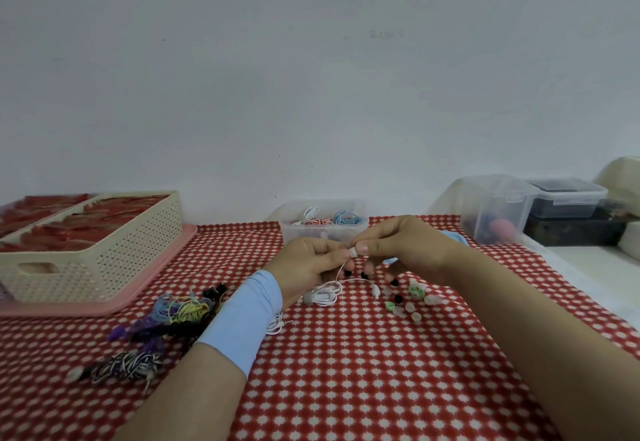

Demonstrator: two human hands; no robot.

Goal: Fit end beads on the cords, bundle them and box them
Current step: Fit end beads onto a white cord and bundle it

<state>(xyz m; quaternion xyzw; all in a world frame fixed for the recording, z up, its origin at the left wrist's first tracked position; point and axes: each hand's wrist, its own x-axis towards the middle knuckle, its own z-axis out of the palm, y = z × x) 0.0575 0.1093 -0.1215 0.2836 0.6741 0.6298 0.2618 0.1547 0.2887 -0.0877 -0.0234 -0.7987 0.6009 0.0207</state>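
Just in front of the clear tub [323, 229], left hand [304, 264] pinches the white cord [329, 293]; right hand [401, 246] pinches its white end bead [352, 252].

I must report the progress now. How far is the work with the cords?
Done: a few bundled cords lie in the clear box. In hand: the left hand and right hand press a pale bead onto the white cord. Left: loose beads on the cloth and a pile of coloured cords wait beside the left arm.
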